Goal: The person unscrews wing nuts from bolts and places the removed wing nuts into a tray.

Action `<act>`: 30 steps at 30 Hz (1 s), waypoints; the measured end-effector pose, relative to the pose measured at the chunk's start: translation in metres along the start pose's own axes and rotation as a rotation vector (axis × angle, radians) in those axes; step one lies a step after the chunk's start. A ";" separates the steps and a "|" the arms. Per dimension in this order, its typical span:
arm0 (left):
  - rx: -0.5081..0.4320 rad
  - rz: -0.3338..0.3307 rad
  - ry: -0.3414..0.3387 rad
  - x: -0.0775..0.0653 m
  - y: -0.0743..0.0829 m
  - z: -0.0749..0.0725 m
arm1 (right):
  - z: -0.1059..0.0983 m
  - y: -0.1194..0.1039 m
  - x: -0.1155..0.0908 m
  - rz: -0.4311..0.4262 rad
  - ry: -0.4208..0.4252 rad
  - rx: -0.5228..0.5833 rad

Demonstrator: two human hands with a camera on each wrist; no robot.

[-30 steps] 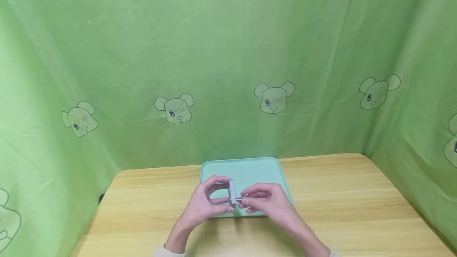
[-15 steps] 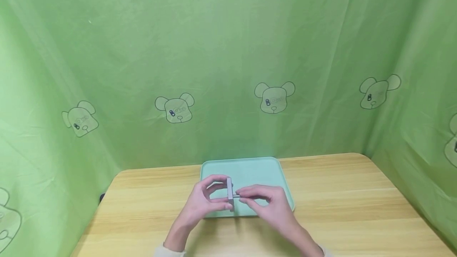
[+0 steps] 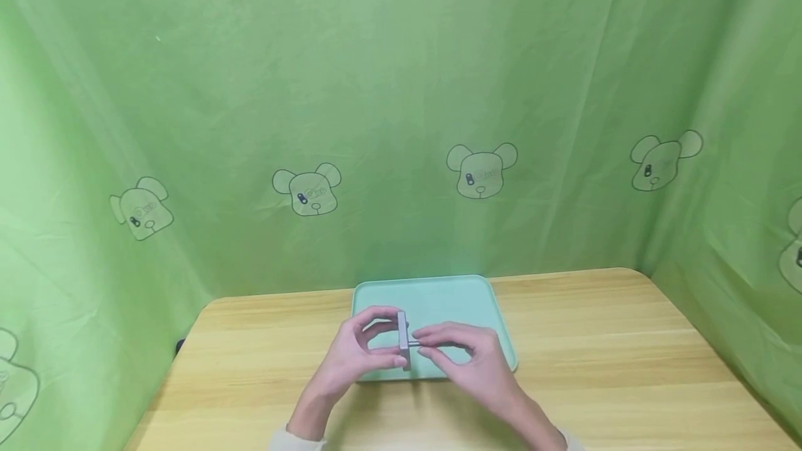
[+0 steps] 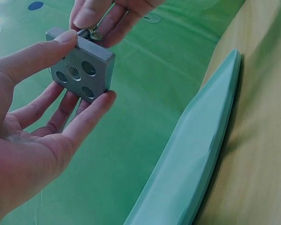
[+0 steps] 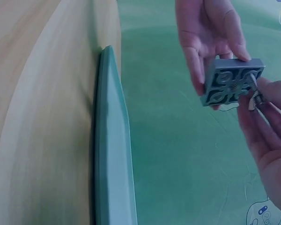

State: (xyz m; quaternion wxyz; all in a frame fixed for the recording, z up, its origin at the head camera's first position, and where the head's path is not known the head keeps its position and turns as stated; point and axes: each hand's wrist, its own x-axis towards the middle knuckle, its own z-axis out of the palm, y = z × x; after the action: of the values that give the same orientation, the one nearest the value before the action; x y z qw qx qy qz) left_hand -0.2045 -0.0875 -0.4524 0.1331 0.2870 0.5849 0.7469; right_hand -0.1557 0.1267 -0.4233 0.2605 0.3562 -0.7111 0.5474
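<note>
A grey square block with round holes is held upright above the tray by my left hand, thumb on one edge and fingers on the opposite side. In the left wrist view, the block shows a threaded centre hole and plain holes around it. My right hand pinches a metal bolt between thumb and fingertips. The right wrist view shows the bolt's thread meeting the block's recessed face near a corner; how deep it sits I cannot tell. Fingers partly hide the bolt's outer end.
Below the hands, a mint-green tray lies on the wooden table. Green curtains printed with bear heads hang behind the table and along both sides.
Since a second ago, the block has shifted slightly left and turned. My right hand's fingers have straightened and closed in on the bolt. Over the last half second almost nothing moved.
</note>
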 end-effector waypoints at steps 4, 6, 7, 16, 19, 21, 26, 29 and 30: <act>0.017 0.000 0.004 0.001 0.000 0.002 | -0.002 0.009 -0.005 0.245 0.015 0.048; 0.038 0.001 0.008 0.001 0.001 0.003 | -0.004 0.013 -0.007 0.398 0.025 0.069; 0.049 0.001 0.011 0.001 0.001 0.003 | -0.005 0.015 -0.007 0.475 0.025 0.087; 0.096 0.018 0.011 0.001 0.000 0.006 | -0.013 0.019 -0.006 0.877 -0.114 0.406; 0.107 0.019 0.011 0.002 0.000 0.007 | -0.015 0.018 -0.005 0.905 -0.138 0.456; 0.116 0.022 0.009 0.002 0.001 0.008 | -0.016 0.018 -0.005 0.908 -0.150 0.478; 0.136 0.031 0.001 0.001 0.000 0.008 | -0.018 0.019 -0.006 0.899 -0.161 0.520; 0.142 0.033 0.003 0.001 -0.001 0.007 | -0.018 0.020 -0.007 0.899 -0.150 0.536; 0.141 0.031 0.005 0.001 -0.001 0.007 | -0.018 0.020 -0.007 0.897 -0.146 0.534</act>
State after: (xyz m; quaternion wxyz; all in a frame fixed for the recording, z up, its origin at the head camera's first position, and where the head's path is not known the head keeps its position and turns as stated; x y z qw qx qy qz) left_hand -0.2017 -0.0813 -0.4519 0.0993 0.3029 0.6319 0.7065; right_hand -0.1676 0.1486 -0.4351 -0.1494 0.1081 -0.6455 0.7411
